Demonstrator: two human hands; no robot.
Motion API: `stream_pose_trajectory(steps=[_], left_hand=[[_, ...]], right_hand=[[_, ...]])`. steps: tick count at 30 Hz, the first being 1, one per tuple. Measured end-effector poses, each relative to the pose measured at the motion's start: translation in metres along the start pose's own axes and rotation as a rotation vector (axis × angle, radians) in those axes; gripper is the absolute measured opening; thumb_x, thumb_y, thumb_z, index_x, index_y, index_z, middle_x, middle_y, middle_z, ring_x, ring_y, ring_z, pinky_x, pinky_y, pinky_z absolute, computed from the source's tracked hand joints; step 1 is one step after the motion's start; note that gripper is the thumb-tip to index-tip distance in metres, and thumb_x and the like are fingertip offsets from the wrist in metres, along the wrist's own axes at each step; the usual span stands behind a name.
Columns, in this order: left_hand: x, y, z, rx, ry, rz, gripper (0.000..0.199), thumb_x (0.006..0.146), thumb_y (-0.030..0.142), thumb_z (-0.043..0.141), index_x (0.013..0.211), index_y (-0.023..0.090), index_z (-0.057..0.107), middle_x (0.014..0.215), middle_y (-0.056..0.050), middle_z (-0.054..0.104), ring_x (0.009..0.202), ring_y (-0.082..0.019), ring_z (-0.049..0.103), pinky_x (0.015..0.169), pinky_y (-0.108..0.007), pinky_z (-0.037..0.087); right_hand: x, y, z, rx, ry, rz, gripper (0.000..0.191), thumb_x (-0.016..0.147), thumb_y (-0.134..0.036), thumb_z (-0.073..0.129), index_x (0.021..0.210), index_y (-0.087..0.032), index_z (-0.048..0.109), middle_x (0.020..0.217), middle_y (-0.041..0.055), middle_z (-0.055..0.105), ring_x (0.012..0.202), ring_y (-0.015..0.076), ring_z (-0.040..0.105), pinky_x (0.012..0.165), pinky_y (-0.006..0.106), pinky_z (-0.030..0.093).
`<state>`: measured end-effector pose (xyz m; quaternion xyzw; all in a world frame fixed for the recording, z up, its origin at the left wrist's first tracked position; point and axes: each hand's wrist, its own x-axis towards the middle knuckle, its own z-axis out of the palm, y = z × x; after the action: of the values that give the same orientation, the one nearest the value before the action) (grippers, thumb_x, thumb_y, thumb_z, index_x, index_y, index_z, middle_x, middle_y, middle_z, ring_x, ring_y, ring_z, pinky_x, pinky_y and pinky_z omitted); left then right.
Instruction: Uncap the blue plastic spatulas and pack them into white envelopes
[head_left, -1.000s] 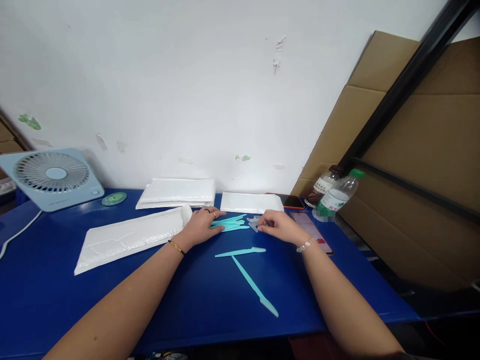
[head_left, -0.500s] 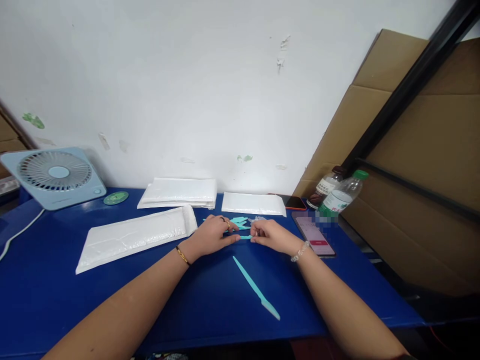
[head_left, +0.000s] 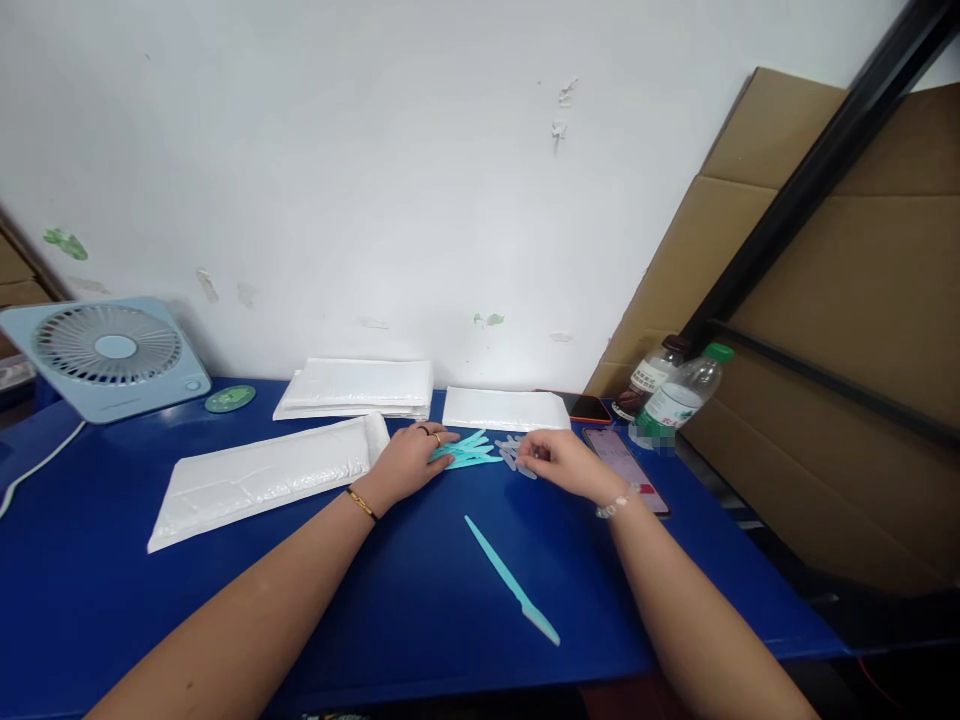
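My left hand (head_left: 415,455) lies at the left end of a loose pile of turquoise eyebrow razors (head_left: 471,452). Its fingers stretch over the handles, with the thumb apart below them. Curled fingers and thumb of my right hand (head_left: 559,463) come together over a small heap of clear plastic covers (head_left: 508,450); whatever they pinch is too small to make out. Nearer to me, a single turquoise eyebrow razor (head_left: 510,578) lies slantwise on the blue table (head_left: 420,610), its wider end towards the front edge.
White padded mailers (head_left: 262,478) lie at the left, with more mailers (head_left: 360,385) along the wall. A light-blue fan (head_left: 116,350) and a green disc (head_left: 230,399) occupy the back left. At right are a phone (head_left: 626,465), another phone (head_left: 589,407) and two bottles (head_left: 682,395).
Both hands were together at a turquoise razor. They have parted: the left has moved left onto the pile, the right has shifted right to the clear covers. The front razor stays put.
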<state>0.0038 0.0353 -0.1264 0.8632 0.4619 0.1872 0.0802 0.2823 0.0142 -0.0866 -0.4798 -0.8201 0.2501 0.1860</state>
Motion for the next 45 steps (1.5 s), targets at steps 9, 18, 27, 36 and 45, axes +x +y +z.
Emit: stream_pose_trajectory(steps=[9,18,27,36,45], left_hand=[[-0.003,0.006,0.004,0.007,-0.046,0.006,0.041,0.091,0.045,0.041,0.125,0.027,0.055,0.119,-0.009,0.057,0.112,-0.027,0.048,0.090,-0.039,0.039],[-0.010,0.040,-0.020,-0.269,-0.243,0.323,0.037,0.076,0.047,0.066,0.107,0.028,0.064,0.107,-0.003,0.062,0.102,-0.022,0.053,0.090,-0.032,0.038],[-0.010,0.038,-0.008,-0.287,-0.400,0.256,0.008,0.079,0.030,0.062,0.080,0.022,0.065,0.079,-0.001,0.061,0.071,-0.015,0.054,0.062,-0.026,0.038],[-0.005,0.021,-0.011,-0.274,-0.156,-0.005,0.023,0.088,0.037,0.044,0.079,0.020,0.055,0.076,-0.002,0.060,0.068,-0.016,0.053,0.059,-0.025,0.038],[-0.002,0.004,-0.015,-0.501,-0.123,-0.120,0.022,0.088,0.034,0.036,0.095,0.020,0.052,0.077,0.000,0.061,0.066,-0.014,0.051,0.062,-0.026,0.041]], right_hand=[[-0.041,-0.053,0.025,-0.351,-0.501,-0.097,0.012,0.063,-0.027,0.072,0.071,-0.020,0.064,0.066,-0.0011,0.065,0.056,0.0137,0.054,0.049,0.024,0.030],[-0.034,-0.056,0.024,-0.278,-0.386,-0.224,0.024,0.089,-0.037,0.050,0.079,-0.020,0.064,0.079,0.0037,0.066,0.071,0.0161,0.058,0.062,0.026,0.036],[-0.021,-0.039,0.006,-0.186,-0.156,-0.133,0.032,0.094,-0.032,0.040,0.073,-0.018,0.059,0.069,0.0025,0.062,0.064,0.0140,0.053,0.061,0.025,0.037],[-0.014,-0.009,0.001,0.140,-0.085,-0.005,0.024,0.082,-0.040,0.058,0.083,-0.017,0.065,0.071,0.0024,0.064,0.063,0.0145,0.055,0.058,0.025,0.042],[0.002,0.035,-0.012,0.477,0.275,0.074,0.035,0.075,-0.043,0.064,0.097,-0.017,0.058,0.070,-0.0006,0.055,0.062,0.0131,0.055,0.058,0.026,0.046]])
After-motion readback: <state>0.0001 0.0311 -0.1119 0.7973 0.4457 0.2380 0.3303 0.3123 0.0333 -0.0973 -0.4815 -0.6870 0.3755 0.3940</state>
